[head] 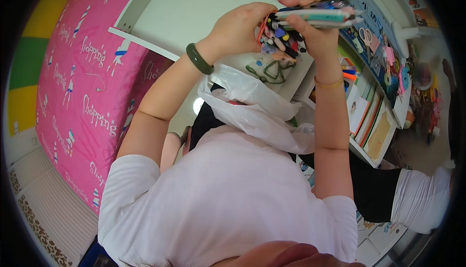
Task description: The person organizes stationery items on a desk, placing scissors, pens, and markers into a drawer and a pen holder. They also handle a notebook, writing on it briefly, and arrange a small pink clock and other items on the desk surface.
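My left hand wears a dark green bangle and grips an orange-rimmed container, whose shape is mostly hidden. Many pens and markers stand packed inside it, their ends towards me. Just to the right, my right hand is closed around a bunch of pens, blurred and lying sideways, with white and teal barrels among them. Below the hands, a pale cloth-like item with green trim lies partly covered. An opened white plastic bag spreads before my body, with something red just visible inside.
A white furniture panel with a raised edge lies beyond my left arm. Left is a pink printed cover. At right, a blue-topped desk carries scissors and small items above upright books. Another person's white sleeve shows.
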Tool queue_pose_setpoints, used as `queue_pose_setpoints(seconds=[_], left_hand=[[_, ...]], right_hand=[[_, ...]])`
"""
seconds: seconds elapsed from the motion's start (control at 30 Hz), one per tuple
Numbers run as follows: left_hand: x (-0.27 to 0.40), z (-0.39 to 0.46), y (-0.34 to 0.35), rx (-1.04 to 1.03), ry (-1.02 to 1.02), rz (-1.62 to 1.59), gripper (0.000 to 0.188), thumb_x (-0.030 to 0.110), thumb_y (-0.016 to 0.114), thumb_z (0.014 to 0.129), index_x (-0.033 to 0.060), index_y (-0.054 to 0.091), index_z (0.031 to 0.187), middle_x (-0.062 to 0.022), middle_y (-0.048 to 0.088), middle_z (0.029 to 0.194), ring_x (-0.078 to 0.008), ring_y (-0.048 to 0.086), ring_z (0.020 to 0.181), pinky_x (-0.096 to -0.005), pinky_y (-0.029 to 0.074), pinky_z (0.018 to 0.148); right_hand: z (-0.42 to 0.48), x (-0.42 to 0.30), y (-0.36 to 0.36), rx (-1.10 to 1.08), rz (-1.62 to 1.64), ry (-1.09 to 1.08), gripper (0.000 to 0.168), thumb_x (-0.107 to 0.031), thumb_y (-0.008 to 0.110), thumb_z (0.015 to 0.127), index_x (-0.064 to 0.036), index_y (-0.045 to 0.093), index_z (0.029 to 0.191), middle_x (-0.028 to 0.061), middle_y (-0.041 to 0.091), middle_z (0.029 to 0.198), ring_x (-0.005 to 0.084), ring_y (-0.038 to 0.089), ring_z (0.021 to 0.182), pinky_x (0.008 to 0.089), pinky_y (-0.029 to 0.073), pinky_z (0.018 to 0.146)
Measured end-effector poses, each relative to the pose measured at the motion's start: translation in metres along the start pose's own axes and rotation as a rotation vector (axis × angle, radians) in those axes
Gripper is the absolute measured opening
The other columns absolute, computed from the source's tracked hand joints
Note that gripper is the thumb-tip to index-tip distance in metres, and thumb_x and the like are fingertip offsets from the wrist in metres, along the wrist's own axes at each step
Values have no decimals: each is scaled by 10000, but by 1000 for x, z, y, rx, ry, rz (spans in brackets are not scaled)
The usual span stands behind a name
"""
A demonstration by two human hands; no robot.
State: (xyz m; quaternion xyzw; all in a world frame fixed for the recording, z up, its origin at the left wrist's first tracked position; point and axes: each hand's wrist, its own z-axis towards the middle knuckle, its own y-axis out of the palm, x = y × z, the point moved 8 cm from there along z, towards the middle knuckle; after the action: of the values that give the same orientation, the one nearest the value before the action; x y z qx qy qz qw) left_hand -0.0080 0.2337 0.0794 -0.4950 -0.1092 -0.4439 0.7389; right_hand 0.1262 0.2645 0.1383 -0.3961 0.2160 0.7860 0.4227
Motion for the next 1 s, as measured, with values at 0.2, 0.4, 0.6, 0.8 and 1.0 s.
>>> queue_pose_setpoints(seconds=[0.2,0.4,0.6,0.8,1.0], left_hand=[[-7,-1,5,-65,-192,1,756,208,893,608,58,562,1271,-123,639,1184,-318,634,1067,-383,563,889],[-14,-3,4,-57,-179,17,760,184,883,595,34,553,1264,-141,634,1171,-330,621,1077,-387,574,875],[-27,-1,0,-61,-170,-16,774,163,883,591,34,544,1275,-143,626,1175,-322,623,1073,-386,583,874],[-32,-6,3,-65,-92,-83,737,76,872,608,50,546,1269,-137,606,1192,-317,623,1073,-390,596,882],[-51,-18,10,-88,-156,-156,755,170,896,584,19,558,1243,-157,629,1170,-331,624,1081,-384,533,931]], right_hand=[[-14,-1,12,-261,-160,-11,297,-14,783,824,-53,581,1037,137,694,1162,246,631,1145,384,503,1008],[-9,12,-7,-10,213,246,186,-58,675,919,-28,626,1096,131,709,1128,210,667,1041,343,563,901],[9,15,-32,45,281,153,227,-50,603,968,-40,555,1190,188,647,1207,322,611,1189,460,557,967],[12,35,10,-219,-284,111,201,-132,787,840,-59,692,1002,33,703,975,113,635,874,275,531,777],[-2,81,18,-212,-350,263,194,-80,753,862,-37,692,1041,34,710,1028,114,647,981,291,520,871]])
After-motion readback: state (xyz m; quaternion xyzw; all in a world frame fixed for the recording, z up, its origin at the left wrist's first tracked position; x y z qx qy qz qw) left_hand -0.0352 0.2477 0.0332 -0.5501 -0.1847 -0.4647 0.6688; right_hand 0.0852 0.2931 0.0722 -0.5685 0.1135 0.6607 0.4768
